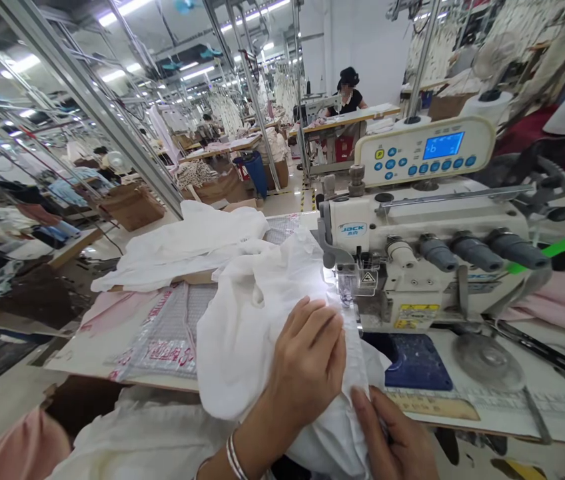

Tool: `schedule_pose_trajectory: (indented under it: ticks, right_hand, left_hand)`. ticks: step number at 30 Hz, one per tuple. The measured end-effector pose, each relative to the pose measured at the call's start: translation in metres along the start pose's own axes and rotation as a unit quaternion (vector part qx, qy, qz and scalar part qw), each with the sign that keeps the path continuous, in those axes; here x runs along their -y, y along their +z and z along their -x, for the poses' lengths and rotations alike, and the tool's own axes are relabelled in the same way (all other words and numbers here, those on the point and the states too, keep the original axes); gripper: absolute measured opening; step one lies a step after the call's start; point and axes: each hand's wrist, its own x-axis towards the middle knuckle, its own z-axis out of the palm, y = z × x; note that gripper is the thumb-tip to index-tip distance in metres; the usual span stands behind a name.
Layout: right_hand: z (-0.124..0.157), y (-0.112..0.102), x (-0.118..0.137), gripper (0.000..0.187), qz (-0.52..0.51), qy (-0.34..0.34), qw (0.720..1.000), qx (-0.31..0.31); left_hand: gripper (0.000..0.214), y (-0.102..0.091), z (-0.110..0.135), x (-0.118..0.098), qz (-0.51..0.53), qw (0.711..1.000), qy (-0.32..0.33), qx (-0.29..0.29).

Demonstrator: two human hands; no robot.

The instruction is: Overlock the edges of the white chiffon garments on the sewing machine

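White fabric [242, 333] is spread over the bed of a sewing machine [427, 247], its right edge running under the lit needle area. My left hand [310, 360] rests on the cloth just in front of the presser foot, fingers bent and close together, pressing it down. A bangle circles that wrist. Lower right, my right hand [395, 433] pinches the fabric's edge between thumb and fingers. The cloth hangs over the table's front edge towards my lap.
Another white fabric pile [187, 240] lies at the back left. Below the machine head sits a blue plate [420, 360]; tweezers [542, 347] lie at right. A control panel [425, 152] tops the machine. Farther back, a person [350, 97] sits at another table.
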Motion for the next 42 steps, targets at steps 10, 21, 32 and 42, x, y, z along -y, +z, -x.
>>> schedule_pose_trajectory:
  ticks: [10,21,32,42]
  right_hand:
    - [-0.012,-0.001,0.013,0.040,-0.026,0.026,0.999,0.019]
    - [-0.020,0.002,0.017,0.041,-0.053,0.037,0.998,-0.007]
    - [-0.023,0.005,0.016,0.032,-0.050,0.005,0.999,-0.009]
    - [-0.030,0.004,0.024,0.034,-0.062,0.029,0.998,-0.002]
  left_hand:
    - [0.015,-0.003,-0.016,0.008,0.023,0.999,0.018,-0.022]
    - [0.024,-0.010,-0.022,0.015,0.025,0.997,0.058,0.038]
    - [0.026,-0.018,-0.016,0.018,-0.010,0.993,0.099,0.070]
    - [0.028,-0.018,-0.019,0.022,0.000,0.991,0.106,0.081]
